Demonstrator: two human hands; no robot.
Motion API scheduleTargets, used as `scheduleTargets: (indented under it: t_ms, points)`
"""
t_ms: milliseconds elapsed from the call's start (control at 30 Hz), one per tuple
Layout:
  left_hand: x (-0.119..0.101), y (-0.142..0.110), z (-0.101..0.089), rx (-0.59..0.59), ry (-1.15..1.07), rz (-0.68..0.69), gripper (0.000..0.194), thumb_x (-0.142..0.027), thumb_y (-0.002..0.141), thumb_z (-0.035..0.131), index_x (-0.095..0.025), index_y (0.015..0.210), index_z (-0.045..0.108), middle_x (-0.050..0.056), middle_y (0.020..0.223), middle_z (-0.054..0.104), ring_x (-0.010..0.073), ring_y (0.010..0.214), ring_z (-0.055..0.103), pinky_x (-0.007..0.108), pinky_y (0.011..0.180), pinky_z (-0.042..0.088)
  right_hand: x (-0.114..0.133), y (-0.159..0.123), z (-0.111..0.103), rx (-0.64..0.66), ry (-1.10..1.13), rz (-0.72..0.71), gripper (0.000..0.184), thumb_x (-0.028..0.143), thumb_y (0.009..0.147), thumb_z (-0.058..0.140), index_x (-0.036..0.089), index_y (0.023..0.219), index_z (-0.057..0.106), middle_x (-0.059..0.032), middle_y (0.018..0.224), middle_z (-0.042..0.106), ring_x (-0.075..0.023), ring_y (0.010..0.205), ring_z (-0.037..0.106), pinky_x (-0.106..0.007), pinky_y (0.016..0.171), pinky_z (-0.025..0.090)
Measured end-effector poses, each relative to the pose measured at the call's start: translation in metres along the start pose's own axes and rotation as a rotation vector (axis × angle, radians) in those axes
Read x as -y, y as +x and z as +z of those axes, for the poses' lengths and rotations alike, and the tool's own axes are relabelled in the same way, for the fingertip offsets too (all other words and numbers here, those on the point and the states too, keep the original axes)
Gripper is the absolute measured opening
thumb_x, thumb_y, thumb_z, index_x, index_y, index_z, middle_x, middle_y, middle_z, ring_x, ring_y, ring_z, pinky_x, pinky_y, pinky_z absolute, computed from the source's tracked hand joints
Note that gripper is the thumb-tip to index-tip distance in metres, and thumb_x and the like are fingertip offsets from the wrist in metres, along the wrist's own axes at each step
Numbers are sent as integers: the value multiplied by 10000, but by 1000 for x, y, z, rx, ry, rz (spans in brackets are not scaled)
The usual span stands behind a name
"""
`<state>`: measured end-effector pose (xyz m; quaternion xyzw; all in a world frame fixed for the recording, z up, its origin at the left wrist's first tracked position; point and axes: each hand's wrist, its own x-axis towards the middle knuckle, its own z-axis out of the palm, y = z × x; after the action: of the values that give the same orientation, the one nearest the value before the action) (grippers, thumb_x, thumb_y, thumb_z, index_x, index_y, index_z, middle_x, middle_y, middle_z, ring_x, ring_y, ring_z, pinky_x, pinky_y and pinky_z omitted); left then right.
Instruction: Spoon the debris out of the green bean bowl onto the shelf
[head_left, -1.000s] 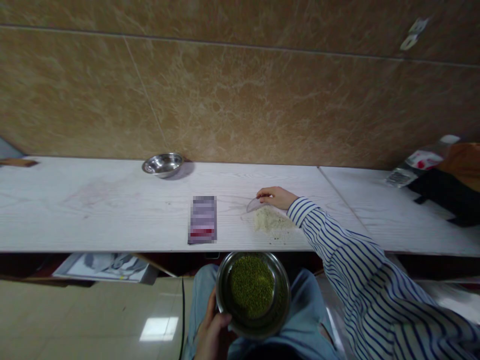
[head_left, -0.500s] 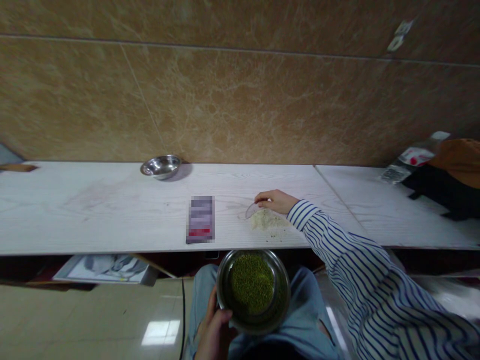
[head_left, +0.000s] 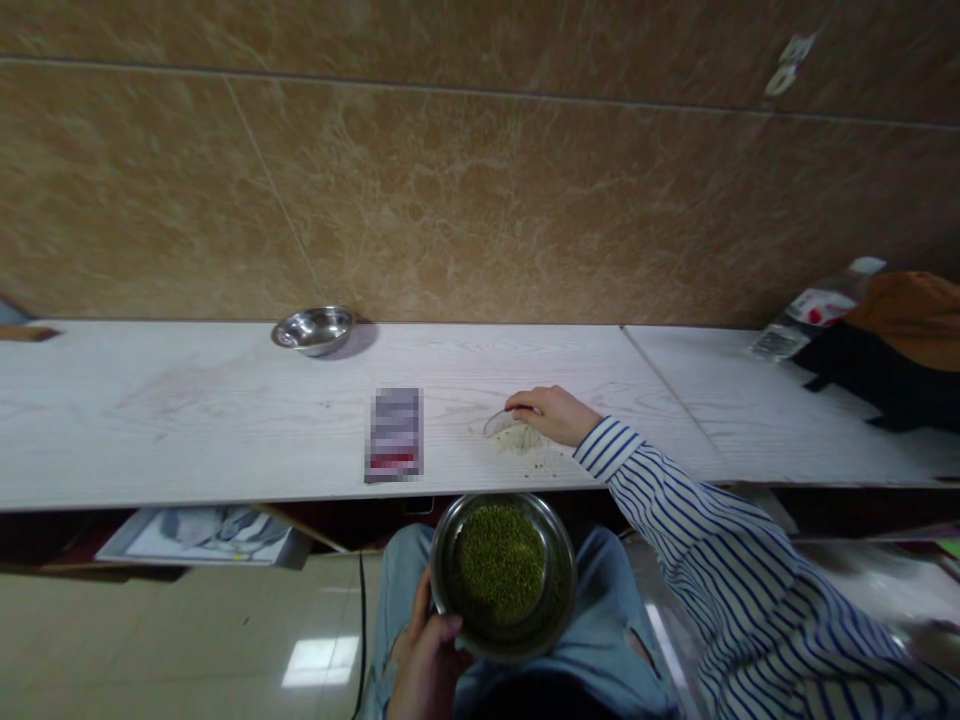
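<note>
My left hand (head_left: 433, 645) grips the near left rim of a steel bowl (head_left: 556, 590), thumb over the edge. Small green beans that look like mung beans (head_left: 501, 562) lie in this bowl, which is above my lap just below the table edge. On the tabletop, my right hand (head_left: 553, 412) is closed on a clear, thin piece with a curved edge (head_left: 493, 425), possibly a plastic scraper. That piece stands against a small heap of pale powder or fine grains (head_left: 517, 438) with dark specks. My palm partly hides the heap.
A pixelated flat rectangular item (head_left: 394, 435) lies left of the heap. Near the wall stands a smaller steel bowl (head_left: 313, 330). At the right are a plastic bottle (head_left: 814, 308) and a black and brown cloth item (head_left: 892, 350). An open drawer (head_left: 202, 535) juts out below the table at left.
My right hand has drawn the clear piece slightly nearer the table's front edge, and the pale heap looks smaller and more gathered. My left hand keeps its hold on the bowl. The view shifted slightly.
</note>
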<state>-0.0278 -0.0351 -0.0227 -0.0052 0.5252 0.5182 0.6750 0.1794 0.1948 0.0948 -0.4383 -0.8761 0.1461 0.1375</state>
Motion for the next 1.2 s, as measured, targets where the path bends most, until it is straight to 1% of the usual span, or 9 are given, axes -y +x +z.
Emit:
scheduleTargets:
  t_ms: [133,233,333,500,633,700,900,1067,1200]
  points:
    - [2,-2,1,49,42,80,842,-232,571,665,-297,1370,406,70,1127,638,289,908,614,413,726,501,2,-6,-2,-44,-55,38,267,256,916,475,236,1104,664,-44,1063,713,-198,964,641,-337,880,454]
    - [1,-5,3,55,27,73,809,-212,593,648,-293,1362,410,65,1117,643,279,909,616,404,725,504,3,-11,-2,-100,-95,100,289,241,926,445,230,1129,649,-52,1107,701,-211,985,636,-362,895,453]
    - [-1,-8,6,50,23,60,801,-188,603,641,-291,1362,406,60,1132,639,276,936,614,401,740,506,4,-15,1,-125,-120,138,293,254,932,434,228,1130,648,-51,1087,707,-209,954,645,-357,879,464]
    - [-2,-9,7,76,19,66,776,-202,616,646,-306,1353,428,52,1141,638,310,1044,586,417,782,501,8,-21,9,-129,-131,144,298,262,932,429,225,1133,646,-47,1085,708,-208,955,644,-347,878,464]
    - [-1,-8,6,74,8,55,794,-199,606,656,-298,1359,425,63,1127,649,314,1002,602,425,774,501,12,-24,11,-134,-126,130,304,249,930,423,216,1138,642,-42,1110,700,-207,977,638,-350,899,456]
    - [-1,-7,6,77,0,56,800,-201,600,657,-289,1360,426,71,1128,653,313,980,609,425,765,501,12,-26,10,-151,-126,137,303,247,926,425,215,1132,645,-43,1084,708,-200,952,642,-339,883,462]
    - [-1,-5,4,99,-10,60,788,-202,600,654,-302,1351,434,63,1175,635,303,981,609,409,744,509,4,-37,6,-255,-124,237,291,256,911,448,196,1116,645,-67,970,723,-193,842,655,-318,799,483]
    - [0,-4,4,98,6,38,775,-189,618,630,-309,1357,429,62,1225,616,292,987,608,402,744,515,2,-47,13,-248,-89,242,286,262,914,451,194,1117,641,-75,994,719,-207,888,656,-342,825,485]
    - [0,-4,4,102,-2,29,778,-170,618,630,-326,1354,430,56,1242,607,308,1040,592,416,772,517,7,-49,19,-233,-79,243,292,284,922,446,198,1127,635,-74,997,718,-206,894,656,-340,825,485]
